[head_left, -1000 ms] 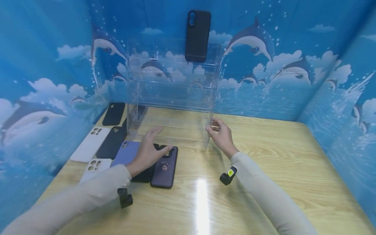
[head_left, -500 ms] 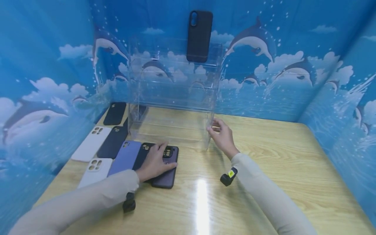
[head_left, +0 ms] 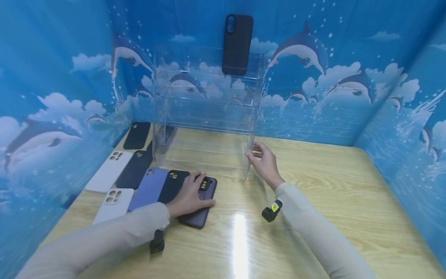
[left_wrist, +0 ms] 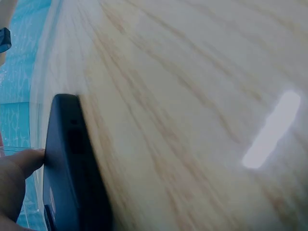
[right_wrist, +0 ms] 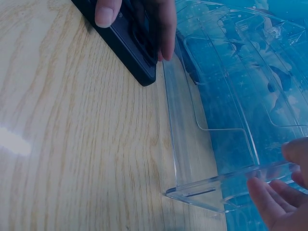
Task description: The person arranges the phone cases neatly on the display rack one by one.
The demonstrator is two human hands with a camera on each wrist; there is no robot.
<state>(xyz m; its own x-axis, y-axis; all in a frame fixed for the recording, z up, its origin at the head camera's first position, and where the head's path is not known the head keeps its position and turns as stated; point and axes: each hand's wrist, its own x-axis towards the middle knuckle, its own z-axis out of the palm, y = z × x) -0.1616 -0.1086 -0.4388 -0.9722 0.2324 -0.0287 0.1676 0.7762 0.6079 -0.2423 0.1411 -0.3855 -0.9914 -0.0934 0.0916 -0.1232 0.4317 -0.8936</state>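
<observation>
My left hand (head_left: 188, 198) grips a dark purple phone case (head_left: 196, 219) by its sides, the thumb at its right edge and the fingers over the top left; the palm hides part of it. In the left wrist view the case (left_wrist: 77, 168) looks slightly tilted off the wood. A clear tiered acrylic display rack (head_left: 209, 126) stands at the back. My right hand (head_left: 265, 163) pinches its lower right side panel between thumb and fingers, as the right wrist view also shows at the panel (right_wrist: 226, 179). One black phone case (head_left: 237, 44) stands on the rack's top tier.
Left of my left hand lie a black case (head_left: 174, 184), a purple-blue case (head_left: 148, 190), white cases (head_left: 109, 170) and dark cases (head_left: 134, 170). Another black case (head_left: 137, 135) lies by the rack's left side. Dolphin-print curtains (head_left: 348, 85) enclose the wooden table (head_left: 331, 174).
My left hand has come down from above the cases and taken hold of the dark purple one, which has shifted slightly right and turned. The right hand has stayed on the rack.
</observation>
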